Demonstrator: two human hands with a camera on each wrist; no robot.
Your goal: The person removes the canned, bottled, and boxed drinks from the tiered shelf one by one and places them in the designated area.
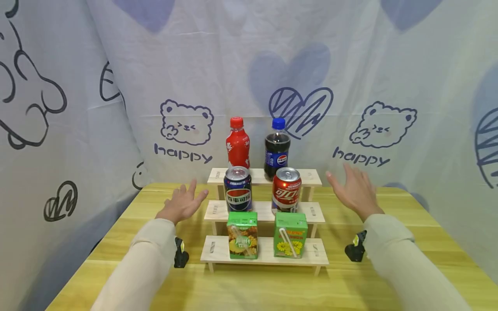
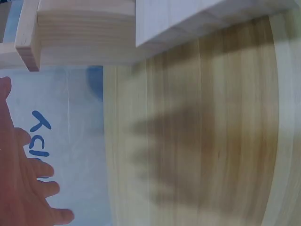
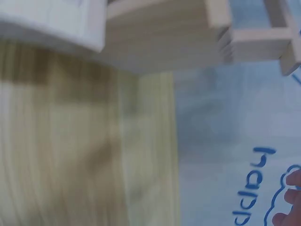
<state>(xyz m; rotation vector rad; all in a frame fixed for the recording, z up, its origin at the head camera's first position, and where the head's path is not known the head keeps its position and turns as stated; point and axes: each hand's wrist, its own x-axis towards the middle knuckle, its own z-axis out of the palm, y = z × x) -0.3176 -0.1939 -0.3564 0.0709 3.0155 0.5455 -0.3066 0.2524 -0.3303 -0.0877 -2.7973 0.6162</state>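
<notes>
A three-step wooden rack (image 1: 264, 255) stands between my two hands. My left hand (image 1: 183, 202) hovers left of the rack, fingers spread, holding nothing; the left wrist view shows its fingers (image 2: 40, 188) apart from the wood. On the other side my right hand (image 1: 355, 190) is raised with nothing in it. The top step bears a red bottle (image 1: 238, 147) and a dark cola bottle with a blue cap (image 1: 277, 151). A blue can (image 1: 238, 192) and a red can (image 1: 286, 190) stand on the middle step. Two green drink cartons, left (image 1: 243, 237) and right (image 1: 290, 237), occupy the lowest step.
The rack sits on a yellowish wood-grain table (image 1: 241, 289). Behind and beside it hangs a pale cloth (image 1: 241, 56) printed with hearts, bears and lettering. Both forearms carry black wrist devices, left (image 1: 180, 255) and right (image 1: 355, 247).
</notes>
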